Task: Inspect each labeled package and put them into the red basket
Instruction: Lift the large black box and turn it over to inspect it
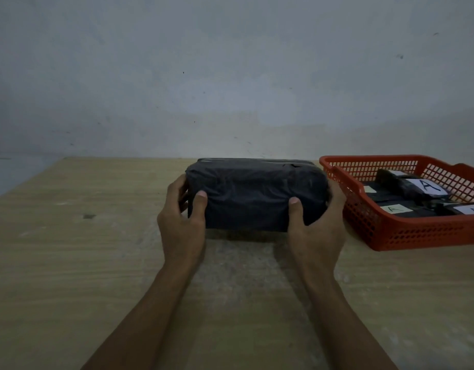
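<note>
**Both hands grasp a black-wrapped package beside the red basket**

A large package [254, 196] wrapped in dark, crinkled plastic sits at the middle of the pale wood-grain worktop [70, 263], just to the left of the red basket [406, 231]. Its right end lies close to the basket's near-left wall; whether the two touch cannot be told. No label shows on the faces turned toward the camera.

The left hand [181, 222] grips the package's left end, thumb laid up over the front face and fingers curled round the side. The right hand [314, 222] grips the right end the same way, thumb on the front face, fingers wrapped behind the end nearest the basket. Whether the package rests on the worktop or is lifted just off it is not clear; a dark shadow lies under its front edge.

Inside the basket lie several smaller black packages [414, 193], each bearing a white or pale label marked with the letter A. The basket is a shallow latticed tray, partly cut off by the right edge of the view. Beyond the basket and the package, a plain grey wall [230, 76] rises from the worktop's far edge.
</note>
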Motion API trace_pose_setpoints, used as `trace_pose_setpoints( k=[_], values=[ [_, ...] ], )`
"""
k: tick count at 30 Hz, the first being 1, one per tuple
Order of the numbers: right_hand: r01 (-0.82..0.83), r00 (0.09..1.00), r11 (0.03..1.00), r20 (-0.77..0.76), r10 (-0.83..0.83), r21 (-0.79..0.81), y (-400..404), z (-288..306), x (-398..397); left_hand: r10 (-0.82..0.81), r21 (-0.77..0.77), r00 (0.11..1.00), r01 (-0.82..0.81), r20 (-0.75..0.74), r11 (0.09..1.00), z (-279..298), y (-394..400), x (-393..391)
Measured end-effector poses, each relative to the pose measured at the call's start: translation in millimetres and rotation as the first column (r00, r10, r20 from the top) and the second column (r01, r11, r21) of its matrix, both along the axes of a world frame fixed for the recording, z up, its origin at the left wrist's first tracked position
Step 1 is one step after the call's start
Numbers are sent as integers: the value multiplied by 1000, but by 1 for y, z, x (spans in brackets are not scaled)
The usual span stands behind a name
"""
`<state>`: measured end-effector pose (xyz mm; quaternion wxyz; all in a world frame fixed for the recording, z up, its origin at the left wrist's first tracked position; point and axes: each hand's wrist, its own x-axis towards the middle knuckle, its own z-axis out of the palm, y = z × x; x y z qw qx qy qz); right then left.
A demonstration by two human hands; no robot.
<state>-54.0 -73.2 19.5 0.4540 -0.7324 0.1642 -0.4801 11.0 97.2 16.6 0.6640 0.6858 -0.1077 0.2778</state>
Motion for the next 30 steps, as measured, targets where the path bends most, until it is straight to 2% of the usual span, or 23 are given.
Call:
trace_pose_setpoints(
  k=[5, 8, 13, 20, 27, 30],
  values=[
    [-56, 996, 998, 65, 54, 37, 5, 0, -1, -35, -72, 999, 34, -13, 997, 1, -4, -4],
    [-54, 997, 998, 50, 53, 16, 5, 0, 0, -32, -87, 999, 33, 7, 996, 3, -4, -4],
    [-87, 996, 996, -11, 87, 30, 8, 2, -2, 66, 19, 997, -67, 46, 998, -1, -1, 0],
    [-31, 997, 999, -64, 30, -21, 3, -3, 0, 115, 58, 992, -118, 49, 991, -2, -1, 3],
    [-114, 993, 980, 13, 114, 163, 2, -3, 2, 121, 74, 991, -124, 48, 990, -2, -1, 7],
    [-97, 995, 980, -11, 100, 174, 0, -3, 3, 126, 91, 990, -131, 63, 987, -4, -1, 8]
  ],
)
